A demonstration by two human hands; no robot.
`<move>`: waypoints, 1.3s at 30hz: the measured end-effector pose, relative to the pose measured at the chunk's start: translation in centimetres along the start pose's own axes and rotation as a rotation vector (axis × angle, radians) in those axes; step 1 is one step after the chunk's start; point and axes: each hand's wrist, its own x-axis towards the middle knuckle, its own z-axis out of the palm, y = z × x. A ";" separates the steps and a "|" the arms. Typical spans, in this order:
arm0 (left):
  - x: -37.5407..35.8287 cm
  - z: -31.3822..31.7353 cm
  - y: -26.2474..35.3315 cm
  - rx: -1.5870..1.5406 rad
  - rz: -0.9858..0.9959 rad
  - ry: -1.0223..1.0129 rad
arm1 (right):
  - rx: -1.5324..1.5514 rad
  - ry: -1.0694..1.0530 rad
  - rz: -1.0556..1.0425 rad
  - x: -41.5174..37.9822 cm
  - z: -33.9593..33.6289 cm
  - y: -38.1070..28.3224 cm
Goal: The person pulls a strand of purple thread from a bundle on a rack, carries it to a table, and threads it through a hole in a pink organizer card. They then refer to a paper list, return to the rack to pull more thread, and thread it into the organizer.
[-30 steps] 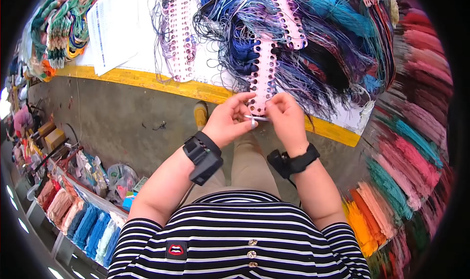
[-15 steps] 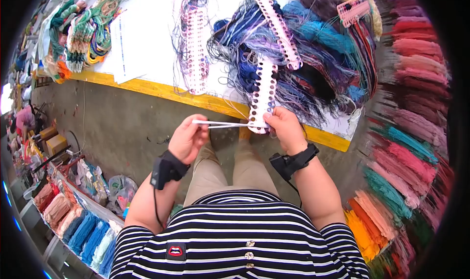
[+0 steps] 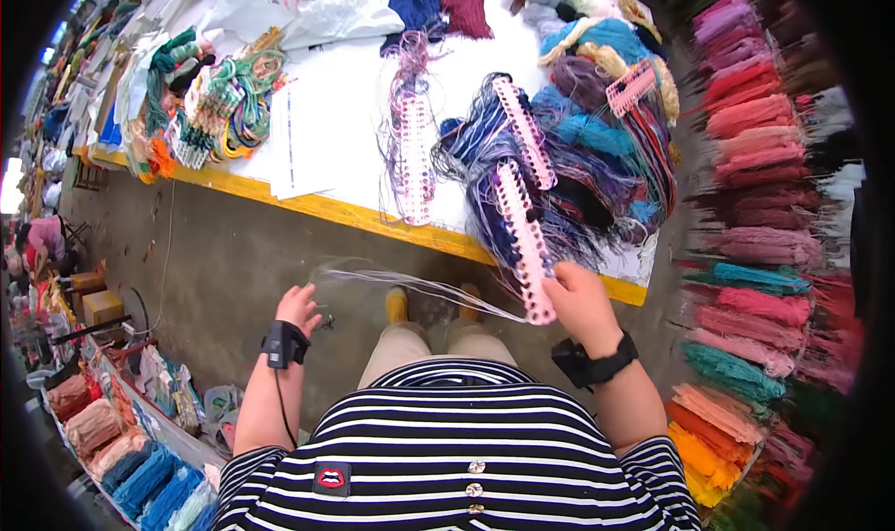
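Observation:
My right hand (image 3: 582, 300) grips the lower end of a pink perforated card (image 3: 522, 228) hung with dark blue and purple threads; this end reaches past the table's edge. From its bottom tip, pale strands (image 3: 419, 281) stretch left through the air, their far end blurred just above my left hand (image 3: 298, 308). The left hand's fingers are apart and slightly bent, with the strands seemingly free of them. Another pink card (image 3: 527, 135) lies on the thread bundle, and a third (image 3: 413, 158) lies flat to the left with purple threads.
The white table (image 3: 350, 83) has a yellow front edge (image 3: 373, 221). It bears paper sheets, plastic bags, multicoloured skeins (image 3: 228, 102) and a small pink card (image 3: 632, 88). Coloured yarn hangs at right (image 3: 750, 167); a rack of yarn (image 3: 154, 466) stands at lower left. A person is at far left.
My left hand has moved away to the left and opened; the pale strands, taut before, are now spread in a loose arc. My right hand has drawn the card nearer and to the right.

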 end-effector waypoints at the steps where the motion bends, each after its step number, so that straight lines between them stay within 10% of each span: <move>1: -0.3 0.6 0.2 0.021 0.010 0.019 | -0.087 0.077 -0.016 -1.6 -0.9 -1.6; 5: 4.7 1.2 -2.3 0.380 0.429 0.073 | -0.227 0.313 -0.010 -8.3 -4.0 -6.9; 12: -1.6 6.7 4.5 0.334 0.687 -0.447 | -0.044 0.575 -0.169 -17.8 -7.9 -9.7; 24: -33.7 11.0 13.0 0.008 1.505 -0.989 | 0.609 0.439 -0.532 -27.4 -13.7 -6.3; 26: -37.7 10.8 11.0 -0.088 1.309 -1.205 | 0.627 0.372 -0.568 -27.8 -14.9 -5.2; 39: -39.9 -0.8 -4.6 -0.203 1.176 -0.527 | 0.835 0.061 -0.749 -27.7 -16.8 -3.0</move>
